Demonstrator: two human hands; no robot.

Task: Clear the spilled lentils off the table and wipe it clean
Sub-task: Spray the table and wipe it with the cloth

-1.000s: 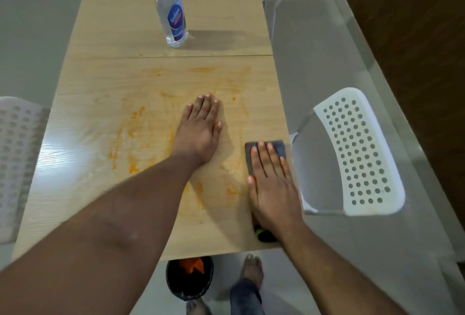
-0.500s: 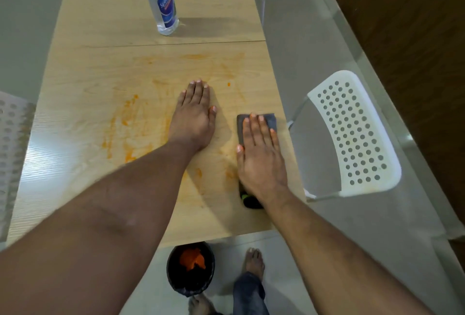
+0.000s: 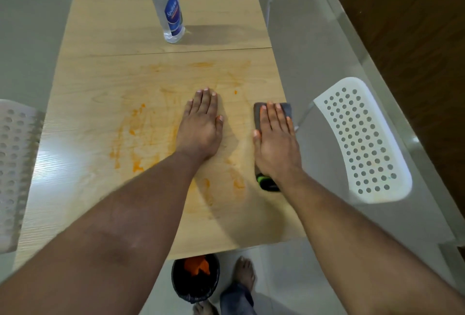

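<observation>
Sponge (image 3: 284, 109): grey pad, green-black near end; long axis runs away from the person, just beside the counter (image 3: 105, 204) right edge.
Right hand (image 3: 276, 146): flat on sponge, fingers straight, gripping nothing.
Left hand (image 3: 201, 126): flat on counter, fingers straight, holding nothing.
Smears (image 3: 133, 143): orange, mostly left of left hand.
Open room: bare wood up to bottle (image 3: 171, 13).
Bin (image 3: 195, 282): on floor below near edge.
</observation>
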